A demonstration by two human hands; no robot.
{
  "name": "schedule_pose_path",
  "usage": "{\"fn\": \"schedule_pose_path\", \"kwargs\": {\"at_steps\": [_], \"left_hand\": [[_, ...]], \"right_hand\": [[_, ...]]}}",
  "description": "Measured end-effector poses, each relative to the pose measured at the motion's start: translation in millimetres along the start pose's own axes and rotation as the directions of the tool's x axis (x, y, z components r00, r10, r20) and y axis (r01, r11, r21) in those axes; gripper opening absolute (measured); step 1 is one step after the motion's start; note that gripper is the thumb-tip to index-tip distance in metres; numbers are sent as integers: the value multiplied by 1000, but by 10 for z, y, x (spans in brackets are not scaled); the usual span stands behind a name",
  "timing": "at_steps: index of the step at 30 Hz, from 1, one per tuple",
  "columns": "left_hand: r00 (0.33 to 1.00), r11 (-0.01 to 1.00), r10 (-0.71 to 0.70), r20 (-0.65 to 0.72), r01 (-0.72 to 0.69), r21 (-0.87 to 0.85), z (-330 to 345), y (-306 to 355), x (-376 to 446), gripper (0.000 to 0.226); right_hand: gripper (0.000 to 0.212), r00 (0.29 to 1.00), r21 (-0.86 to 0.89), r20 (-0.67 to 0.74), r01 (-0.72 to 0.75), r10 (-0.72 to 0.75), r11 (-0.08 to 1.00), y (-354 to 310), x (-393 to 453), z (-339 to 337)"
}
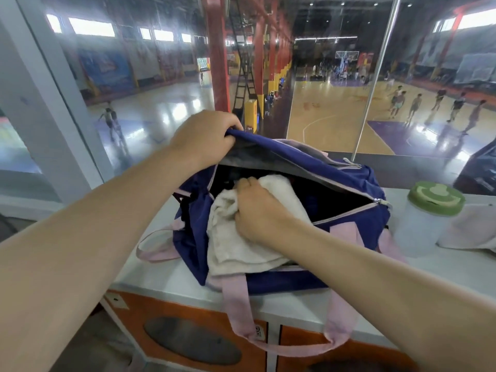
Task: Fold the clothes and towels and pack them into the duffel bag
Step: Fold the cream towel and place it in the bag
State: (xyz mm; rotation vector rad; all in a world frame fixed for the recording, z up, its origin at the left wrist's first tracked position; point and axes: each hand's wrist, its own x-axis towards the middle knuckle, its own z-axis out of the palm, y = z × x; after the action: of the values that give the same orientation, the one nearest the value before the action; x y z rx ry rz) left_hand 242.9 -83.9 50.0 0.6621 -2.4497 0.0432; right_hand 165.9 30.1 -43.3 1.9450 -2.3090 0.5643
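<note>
Packing step: left hand [206, 135] grips the far flap of the bag [357, 213] and lifts it open; right hand [257, 210] clutches a bunched white towel [233, 245], half in the bag's mouth, half draped over its near edge. Next move likely calls for pushing the towel down inside and tucking the overhanging part in.

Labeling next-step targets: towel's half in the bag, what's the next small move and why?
Probably push the white towel deeper with the right hand: much of it drapes over the duffel bag's near edge, while the left hand holds the flap up.
</note>
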Motion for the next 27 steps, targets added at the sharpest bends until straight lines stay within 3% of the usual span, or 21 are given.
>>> {"fn": "schedule_pose_path", "kwargs": {"at_steps": [4,9,13,16,19,22,25,27], "left_hand": [[999,999,36,14,-36,-4,-17,-62,16,26],[996,996,85,-17,-86,-9,11,-91,56,30],[997,996,64,-52,-67,-60,30,-169,75,33],[996,994,66,-58,-70,-78,54,-187,103,32],[996,995,49,-68,-55,-87,91,-194,132,32],[997,994,41,-70,-48,-93,105,-226,127,32],[996,994,54,-77,-61,-88,117,-243,109,32],[996,994,45,-82,-53,-101,131,-238,121,33]], "right_hand": [[38,996,-197,-84,-7,-10,980,-9,354,-46],[33,1000,-314,21,9,-2,949,6,907,65],[37,996,-203,82,-8,25,979,-45,1044,270],[40,989,-216,146,7,25,976,-67,933,385],[40,983,-95,164,-63,78,993,-76,938,325],[43,978,-82,207,-10,27,997,-76,844,126],[53,985,-324,173,81,-25,943,105,718,59],[65,967,-395,252,64,41,916,263,664,55]]}}
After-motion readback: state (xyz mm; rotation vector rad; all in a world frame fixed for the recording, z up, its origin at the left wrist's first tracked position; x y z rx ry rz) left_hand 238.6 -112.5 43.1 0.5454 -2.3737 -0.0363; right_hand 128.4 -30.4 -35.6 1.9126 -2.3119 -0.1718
